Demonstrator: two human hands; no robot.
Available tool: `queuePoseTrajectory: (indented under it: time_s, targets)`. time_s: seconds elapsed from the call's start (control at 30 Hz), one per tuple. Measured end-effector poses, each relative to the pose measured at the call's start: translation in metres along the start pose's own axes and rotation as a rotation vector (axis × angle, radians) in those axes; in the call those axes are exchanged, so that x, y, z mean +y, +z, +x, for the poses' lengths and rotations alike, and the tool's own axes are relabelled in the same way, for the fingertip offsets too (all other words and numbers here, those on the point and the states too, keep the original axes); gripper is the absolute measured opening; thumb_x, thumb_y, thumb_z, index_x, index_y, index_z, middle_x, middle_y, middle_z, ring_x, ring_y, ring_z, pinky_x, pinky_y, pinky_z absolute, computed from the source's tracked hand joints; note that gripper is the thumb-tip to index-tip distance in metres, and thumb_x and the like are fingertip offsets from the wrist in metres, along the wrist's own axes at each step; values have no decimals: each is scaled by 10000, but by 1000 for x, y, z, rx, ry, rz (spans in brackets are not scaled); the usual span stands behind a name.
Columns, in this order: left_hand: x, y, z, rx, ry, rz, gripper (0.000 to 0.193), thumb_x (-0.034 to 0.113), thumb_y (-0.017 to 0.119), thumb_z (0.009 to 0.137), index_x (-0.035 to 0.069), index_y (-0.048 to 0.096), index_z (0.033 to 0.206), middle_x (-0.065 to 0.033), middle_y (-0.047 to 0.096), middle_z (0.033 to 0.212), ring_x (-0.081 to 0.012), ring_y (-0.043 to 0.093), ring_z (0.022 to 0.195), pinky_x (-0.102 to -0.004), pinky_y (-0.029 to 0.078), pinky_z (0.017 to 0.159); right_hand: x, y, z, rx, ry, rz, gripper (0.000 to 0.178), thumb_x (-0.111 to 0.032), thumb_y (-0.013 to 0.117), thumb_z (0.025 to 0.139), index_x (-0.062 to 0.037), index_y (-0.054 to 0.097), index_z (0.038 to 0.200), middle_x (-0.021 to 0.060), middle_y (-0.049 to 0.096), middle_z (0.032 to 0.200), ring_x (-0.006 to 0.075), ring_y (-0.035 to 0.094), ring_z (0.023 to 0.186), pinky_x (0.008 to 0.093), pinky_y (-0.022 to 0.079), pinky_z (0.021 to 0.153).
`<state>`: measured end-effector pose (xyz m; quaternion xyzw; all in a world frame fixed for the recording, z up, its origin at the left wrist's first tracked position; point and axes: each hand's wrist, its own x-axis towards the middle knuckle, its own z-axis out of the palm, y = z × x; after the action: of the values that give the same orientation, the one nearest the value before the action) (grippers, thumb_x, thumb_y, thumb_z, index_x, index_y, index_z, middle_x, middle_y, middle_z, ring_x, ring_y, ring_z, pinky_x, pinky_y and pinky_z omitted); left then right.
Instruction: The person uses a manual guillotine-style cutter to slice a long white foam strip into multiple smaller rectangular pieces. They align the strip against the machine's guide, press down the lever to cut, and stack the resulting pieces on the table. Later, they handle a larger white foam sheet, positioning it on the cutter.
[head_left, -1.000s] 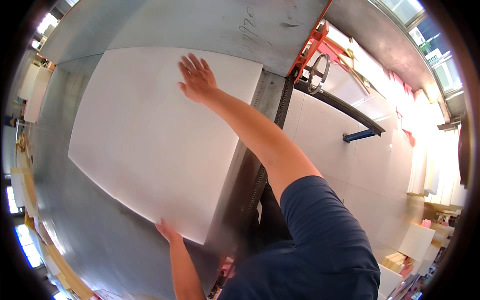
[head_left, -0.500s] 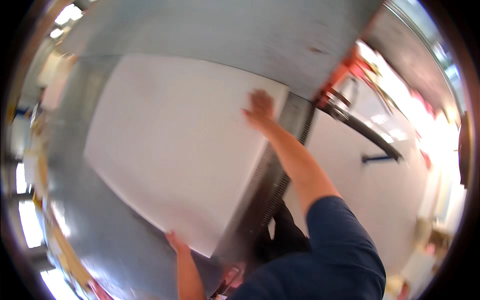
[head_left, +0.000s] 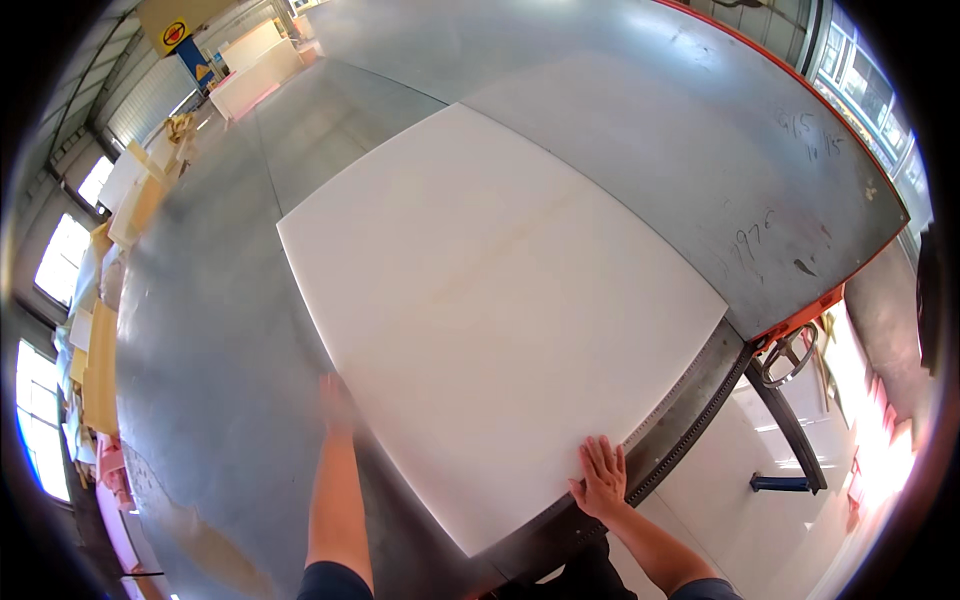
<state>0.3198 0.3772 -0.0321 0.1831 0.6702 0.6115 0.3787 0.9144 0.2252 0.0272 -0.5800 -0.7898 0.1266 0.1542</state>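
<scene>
A large white sheet or board (head_left: 510,300) lies flat on the grey metal tabletop (head_left: 230,330), one corner pointing toward me. My right hand (head_left: 602,478) rests palm down on the sheet's right-hand near edge, fingers stretched and somewhat spread, gripping nothing. Beside the sheet's left edge is my left hand (head_left: 337,405), smeared by motion. Whether its fingers touch the edge cannot be made out. A dark toothed strip (head_left: 690,410) runs along the table's edge, just past the sheet's right-hand near side.
A second grey metal surface with a red-orange rim (head_left: 800,325) adjoins the sheet at the right. Below it are a metal handwheel (head_left: 790,355) and a dark leg (head_left: 785,425). Yellowish and white boards (head_left: 100,365) are stacked at the far left. White panels (head_left: 255,75) stand at the back.
My view has turned. My right hand has come back along the sheet's edge toward its near corner. My left hand has moved farther from that corner, along the left edge.
</scene>
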Motion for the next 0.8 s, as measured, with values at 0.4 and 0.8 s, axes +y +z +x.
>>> queuePoseTrajectory:
  time_s: [0.4,0.8]
  targets:
    - [-20,76,10,-324,3,-50,680,405,535,1051,5,337,1563,-96,487,1520,-233,491,1356,-367,369,1153,29,21,-11,147,27,-72,647,-466,574,904,-47,558,1397,165,499,1503,421,411,1426,633,233,1180]
    - [-54,2,-213,-110,539,635,456,183,507,1033,-13,513,1445,-180,547,1479,-382,480,1402,-440,357,1175,14,31,-1,199,-74,-174,697,-495,394,1006,46,478,1438,234,453,1534,480,360,1454,635,167,1203]
